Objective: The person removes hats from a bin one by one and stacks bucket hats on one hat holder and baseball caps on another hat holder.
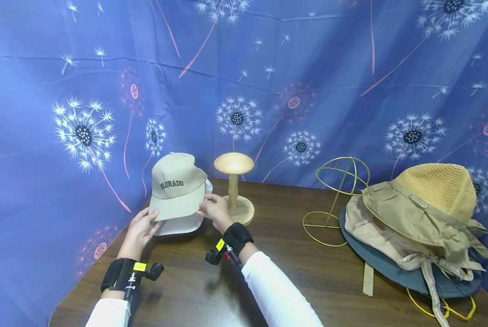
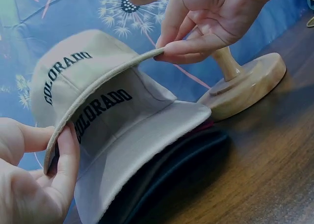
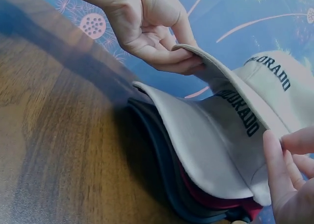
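You hold the top cap (image 1: 177,186), the tan one with COLORADO on its front, just above the stack of caps (image 1: 184,224) at the back left of the surface (image 1: 293,272). You hold it by its brim, one side in each hand, so I think it stays flat and level and does not flop.

Your left hand (image 1: 139,231) pinches the left edge of the brim, thumb on top and fingers under. Your right hand (image 1: 214,210) pinches the right edge the same way. Both grips are closed on the brim, and both wrists are bent up a little, with your arms reaching forward.

Under it, another tan cap with the same word sits on top of the stack, with dark and red brims below it.

The wooden hat stand (image 1: 234,190) is just right of your right hand. The wire hat stand (image 1: 337,200) is farther right. The pile of sun hats (image 1: 419,222) lies at the right end.
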`<state>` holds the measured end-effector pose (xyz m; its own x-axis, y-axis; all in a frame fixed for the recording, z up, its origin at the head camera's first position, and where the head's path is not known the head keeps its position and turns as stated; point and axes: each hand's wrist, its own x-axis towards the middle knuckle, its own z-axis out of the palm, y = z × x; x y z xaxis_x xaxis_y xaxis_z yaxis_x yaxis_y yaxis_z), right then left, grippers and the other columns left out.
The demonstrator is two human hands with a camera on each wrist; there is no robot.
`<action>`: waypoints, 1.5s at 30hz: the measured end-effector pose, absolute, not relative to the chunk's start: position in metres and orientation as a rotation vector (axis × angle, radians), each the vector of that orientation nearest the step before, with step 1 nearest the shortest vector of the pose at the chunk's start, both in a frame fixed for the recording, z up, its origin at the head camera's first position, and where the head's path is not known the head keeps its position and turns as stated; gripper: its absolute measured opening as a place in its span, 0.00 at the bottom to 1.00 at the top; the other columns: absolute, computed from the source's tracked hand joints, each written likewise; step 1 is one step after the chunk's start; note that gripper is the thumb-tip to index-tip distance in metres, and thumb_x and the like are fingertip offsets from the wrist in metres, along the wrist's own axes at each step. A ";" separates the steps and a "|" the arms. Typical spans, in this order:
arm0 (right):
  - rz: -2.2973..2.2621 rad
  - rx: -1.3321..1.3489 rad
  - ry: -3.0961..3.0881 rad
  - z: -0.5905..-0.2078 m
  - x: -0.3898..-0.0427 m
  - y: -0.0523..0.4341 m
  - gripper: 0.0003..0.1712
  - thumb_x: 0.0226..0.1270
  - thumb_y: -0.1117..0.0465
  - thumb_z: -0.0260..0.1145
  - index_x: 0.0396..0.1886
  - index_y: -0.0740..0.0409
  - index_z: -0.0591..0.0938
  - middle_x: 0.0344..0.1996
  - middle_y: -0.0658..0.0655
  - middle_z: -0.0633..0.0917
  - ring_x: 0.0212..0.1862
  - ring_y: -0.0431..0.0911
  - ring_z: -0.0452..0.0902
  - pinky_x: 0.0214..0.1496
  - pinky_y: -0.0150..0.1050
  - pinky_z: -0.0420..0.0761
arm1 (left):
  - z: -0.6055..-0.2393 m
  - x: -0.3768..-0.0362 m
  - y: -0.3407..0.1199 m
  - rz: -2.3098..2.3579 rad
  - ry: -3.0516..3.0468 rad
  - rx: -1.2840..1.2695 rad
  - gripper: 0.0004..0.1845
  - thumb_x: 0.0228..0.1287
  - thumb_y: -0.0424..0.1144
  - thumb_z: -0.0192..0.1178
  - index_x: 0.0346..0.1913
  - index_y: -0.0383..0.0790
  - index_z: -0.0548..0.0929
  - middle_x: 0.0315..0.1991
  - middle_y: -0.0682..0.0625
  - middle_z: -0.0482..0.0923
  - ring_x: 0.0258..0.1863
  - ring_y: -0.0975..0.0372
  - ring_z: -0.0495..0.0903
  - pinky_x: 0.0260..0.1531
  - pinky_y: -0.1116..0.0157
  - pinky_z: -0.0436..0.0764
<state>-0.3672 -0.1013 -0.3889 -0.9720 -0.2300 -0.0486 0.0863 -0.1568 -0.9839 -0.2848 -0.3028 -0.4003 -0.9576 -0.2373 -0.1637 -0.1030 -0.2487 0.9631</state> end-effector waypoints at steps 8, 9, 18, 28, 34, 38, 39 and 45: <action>-2.268 -0.309 1.964 -0.373 -0.366 -0.093 0.24 0.58 0.76 0.60 0.56 0.62 0.78 0.36 0.57 0.80 0.32 0.42 0.79 0.40 0.36 0.87 | -0.380 -0.283 -0.296 -2.461 -1.708 0.407 0.41 0.69 0.42 0.54 0.77 0.54 0.41 0.41 0.66 0.71 0.36 0.79 0.79 0.40 0.81 0.78; -2.279 -0.317 1.963 -0.370 -0.366 -0.092 0.24 0.58 0.76 0.60 0.55 0.62 0.78 0.36 0.57 0.81 0.32 0.42 0.80 0.40 0.36 0.87 | -0.377 -0.282 -0.295 -2.479 -1.683 0.392 0.42 0.69 0.42 0.54 0.77 0.55 0.41 0.40 0.66 0.72 0.36 0.79 0.79 0.40 0.81 0.78; -2.304 -0.343 1.913 -0.344 -0.357 -0.079 0.24 0.58 0.74 0.63 0.56 0.59 0.78 0.43 0.59 0.83 0.36 0.42 0.83 0.44 0.35 0.87 | -0.351 -0.279 -0.287 -2.655 -1.406 0.322 0.45 0.65 0.37 0.58 0.76 0.60 0.42 0.36 0.62 0.77 0.34 0.74 0.81 0.38 0.77 0.80; -2.282 -0.419 2.009 -0.311 -0.345 -0.060 0.24 0.61 0.72 0.62 0.59 0.58 0.77 0.46 0.61 0.83 0.37 0.41 0.83 0.43 0.35 0.87 | -0.337 -0.276 -0.271 -2.729 -1.250 0.232 0.44 0.64 0.36 0.58 0.76 0.61 0.46 0.41 0.62 0.77 0.37 0.72 0.82 0.40 0.77 0.82; -2.323 -0.464 2.011 -0.299 -0.341 -0.047 0.25 0.61 0.71 0.63 0.60 0.61 0.77 0.49 0.65 0.83 0.35 0.40 0.83 0.44 0.36 0.87 | -0.324 -0.272 -0.256 -2.691 -1.282 0.154 0.43 0.64 0.36 0.59 0.75 0.62 0.47 0.50 0.61 0.70 0.41 0.72 0.81 0.43 0.77 0.82; -2.330 -0.462 2.031 -0.291 -0.337 -0.033 0.24 0.63 0.70 0.63 0.60 0.61 0.76 0.50 0.65 0.82 0.38 0.40 0.83 0.45 0.35 0.86 | -0.315 -0.271 -0.244 -2.667 -1.327 0.083 0.42 0.66 0.37 0.57 0.75 0.62 0.46 0.54 0.59 0.66 0.44 0.71 0.81 0.45 0.76 0.82; -2.337 -0.458 2.033 -0.289 -0.336 -0.029 0.24 0.63 0.70 0.63 0.60 0.61 0.76 0.50 0.65 0.82 0.38 0.41 0.83 0.45 0.35 0.86 | -0.312 -0.270 -0.240 -2.667 -1.328 0.069 0.42 0.66 0.37 0.57 0.75 0.62 0.46 0.54 0.59 0.65 0.44 0.71 0.81 0.45 0.76 0.82; -2.410 -0.434 2.036 -0.278 -0.334 0.000 0.24 0.62 0.71 0.63 0.60 0.61 0.77 0.40 0.55 0.83 0.37 0.39 0.81 0.43 0.33 0.87 | -0.300 -0.275 -0.212 -2.701 -1.305 -0.010 0.41 0.66 0.36 0.58 0.74 0.61 0.48 0.54 0.57 0.65 0.42 0.70 0.82 0.45 0.76 0.83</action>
